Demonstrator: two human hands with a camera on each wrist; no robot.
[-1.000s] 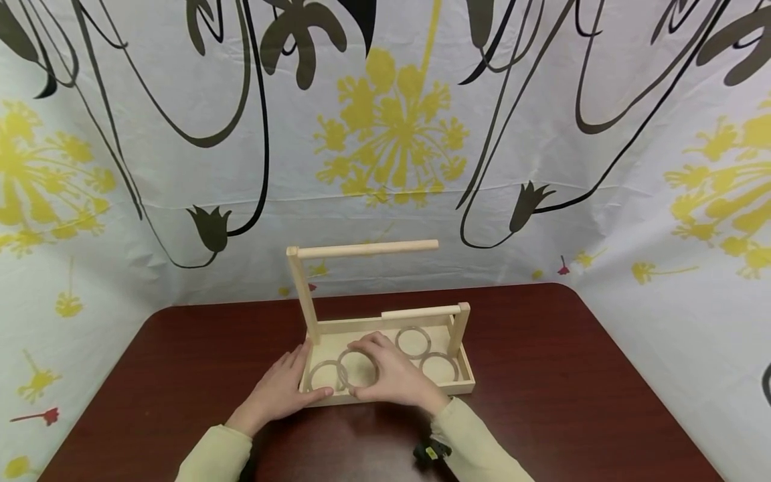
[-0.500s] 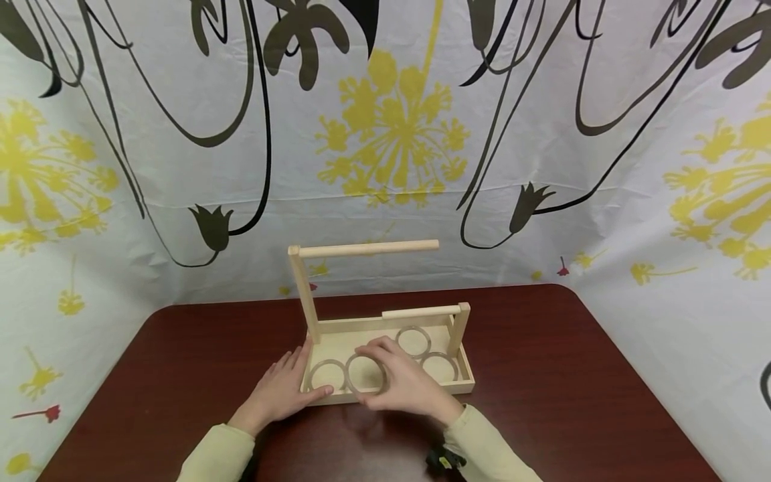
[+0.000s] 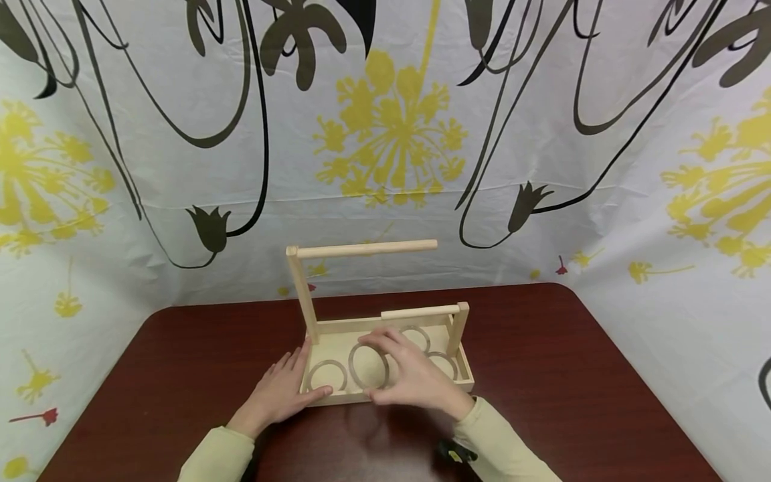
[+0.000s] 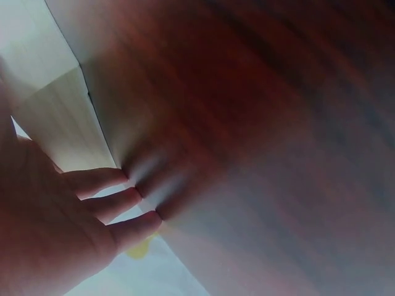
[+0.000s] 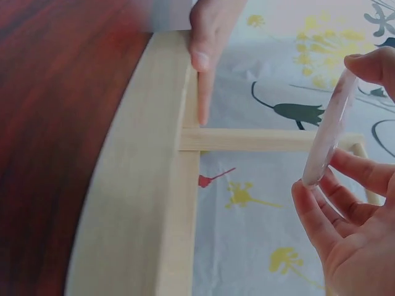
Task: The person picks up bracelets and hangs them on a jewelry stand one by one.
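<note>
My right hand (image 3: 418,378) pinches a pale, translucent bangle (image 3: 351,358) between thumb and fingers, above the tray. The right wrist view shows this bangle (image 5: 331,126) nearly edge-on and tilted, clear of the wood. A second bangle (image 3: 327,362) lies at the tray's left front. Two more bangles, one at the back (image 3: 418,329) and one at the front right (image 3: 454,365), are partly hidden behind my right hand. My left hand (image 3: 280,391) rests against the left end of the wooden tray (image 3: 337,399), thumb over its front rim. Its fingers (image 4: 133,231) look straight, tips near the tabletop.
From the tray's left end rises a tall post (image 3: 302,294) bearing a long horizontal rod (image 3: 367,249). A shorter post (image 3: 458,329) at the right carries a lower rod (image 3: 421,312). The dark red table (image 3: 542,375) meets a patterned cloth (image 3: 385,221) behind.
The bangle in my right hand has moved right and slightly up, away from the left bangle it overlapped in view. My left hand has stayed put.
</note>
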